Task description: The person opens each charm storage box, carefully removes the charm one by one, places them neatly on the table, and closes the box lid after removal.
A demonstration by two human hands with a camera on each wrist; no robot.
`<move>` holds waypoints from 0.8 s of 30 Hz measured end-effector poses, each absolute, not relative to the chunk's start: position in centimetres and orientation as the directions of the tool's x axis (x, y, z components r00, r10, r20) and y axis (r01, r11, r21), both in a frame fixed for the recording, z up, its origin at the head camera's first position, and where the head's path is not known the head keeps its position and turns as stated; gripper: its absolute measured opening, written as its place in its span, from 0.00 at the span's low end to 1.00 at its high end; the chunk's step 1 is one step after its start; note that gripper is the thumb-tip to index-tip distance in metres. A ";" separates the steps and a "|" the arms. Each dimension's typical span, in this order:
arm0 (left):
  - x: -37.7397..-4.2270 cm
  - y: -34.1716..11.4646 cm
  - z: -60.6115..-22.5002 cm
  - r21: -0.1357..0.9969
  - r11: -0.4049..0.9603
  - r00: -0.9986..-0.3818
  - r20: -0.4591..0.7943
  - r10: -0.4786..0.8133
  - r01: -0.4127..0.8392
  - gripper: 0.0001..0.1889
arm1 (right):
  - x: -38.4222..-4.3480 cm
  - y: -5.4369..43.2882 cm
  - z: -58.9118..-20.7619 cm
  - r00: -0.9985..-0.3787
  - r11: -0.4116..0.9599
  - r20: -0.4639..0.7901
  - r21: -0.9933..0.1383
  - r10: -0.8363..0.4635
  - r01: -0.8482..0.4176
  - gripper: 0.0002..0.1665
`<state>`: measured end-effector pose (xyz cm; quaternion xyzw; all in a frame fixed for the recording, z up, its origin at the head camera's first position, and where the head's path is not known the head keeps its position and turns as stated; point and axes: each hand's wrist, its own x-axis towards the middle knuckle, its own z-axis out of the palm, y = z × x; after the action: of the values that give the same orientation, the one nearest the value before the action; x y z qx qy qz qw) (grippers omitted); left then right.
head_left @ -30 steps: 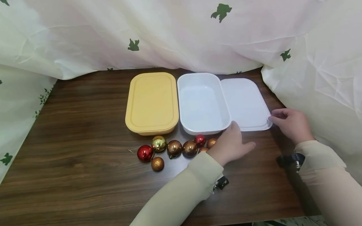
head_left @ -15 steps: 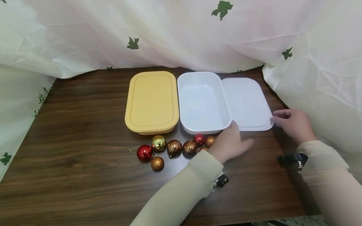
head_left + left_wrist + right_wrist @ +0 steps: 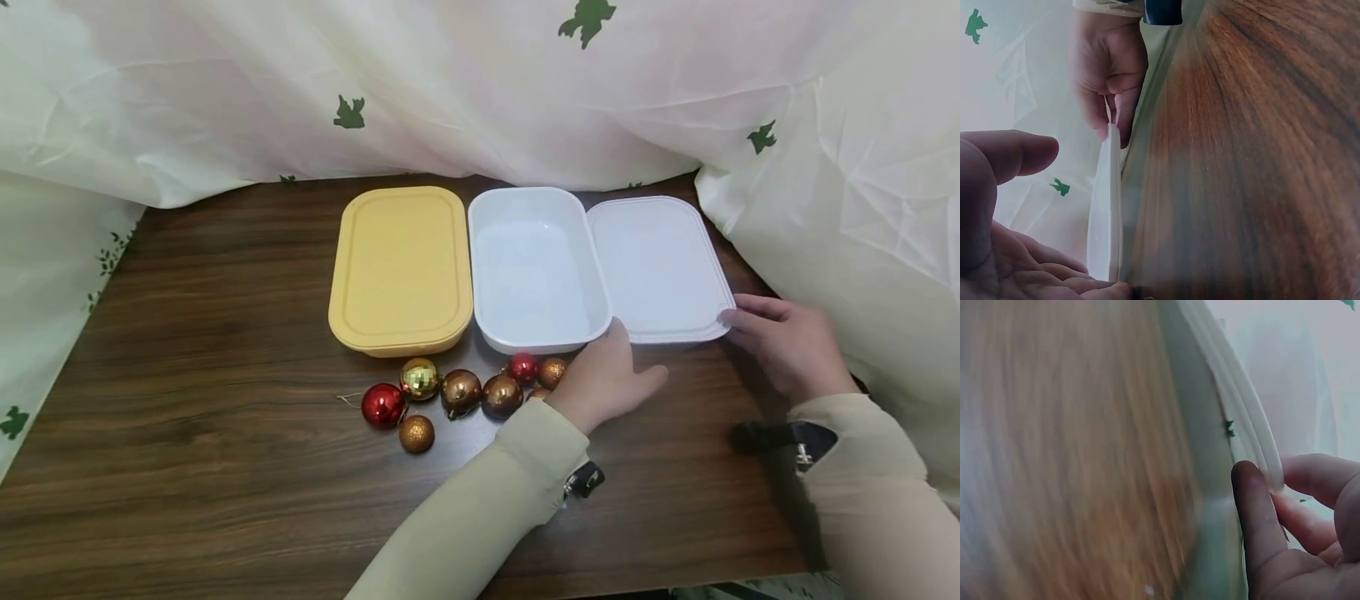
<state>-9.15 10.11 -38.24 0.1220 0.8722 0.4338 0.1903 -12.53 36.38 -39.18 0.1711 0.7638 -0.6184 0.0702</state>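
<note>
My right hand (image 3: 798, 346) pinches the white lid (image 3: 663, 271) at its front right corner. In the right wrist view the lid's rim (image 3: 1247, 400) runs between thumb and fingers. That corner is tilted up a little off the table, while the lid's left side stays close against the white box (image 3: 542, 267), which stands uncovered with nothing inside. At the box's front right corner rests my left hand (image 3: 606, 375), fingers straight and thumb out to the side. The left wrist view shows the open left palm (image 3: 1022, 269) and the lid (image 3: 1105, 206) edge-on beyond it.
Left of the white box stands a yellow box with its lid on (image 3: 401, 267). Several bauble ornaments lie in front of the boxes, among them a red one (image 3: 383, 406) and a gold one (image 3: 419, 378). A patterned curtain (image 3: 450, 92) borders the table's back and sides.
The right hand has moved slightly right and raised the lid's near right corner from the table. My left hand has stayed at the white box's corner.
</note>
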 end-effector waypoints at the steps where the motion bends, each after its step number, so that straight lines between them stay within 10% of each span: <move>1: -9.2 10.1 -38.2 0.799 0.599 -0.898 -0.226 0.378 0.051 0.46 | -12.4 36.3 -39.2 -0.933 0.066 -0.322 -0.940 0.161 0.336 0.11; 4: -9.2 10.3 -38.2 0.783 0.618 -0.899 -0.223 0.377 0.065 0.46 | -11.9 36.0 -39.3 -0.944 -0.176 -0.307 -0.942 0.117 0.285 0.15; 16: -9.1 10.5 -38.0 0.770 0.635 -0.892 -0.247 0.378 0.056 0.46 | -10.7 34.5 -38.6 -0.973 -0.451 -0.168 -0.889 0.157 0.080 0.23; 24: -8.6 10.1 -37.1 0.841 0.530 -0.879 -0.167 0.446 0.110 0.45 | -9.7 32.9 -36.4 -0.974 -0.446 -0.080 -0.894 0.211 -0.023 0.26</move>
<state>-8.55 10.14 -37.08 0.1627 0.8551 0.4565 0.1842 -9.74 32.86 -36.37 0.0899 0.5215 -0.8457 -0.0691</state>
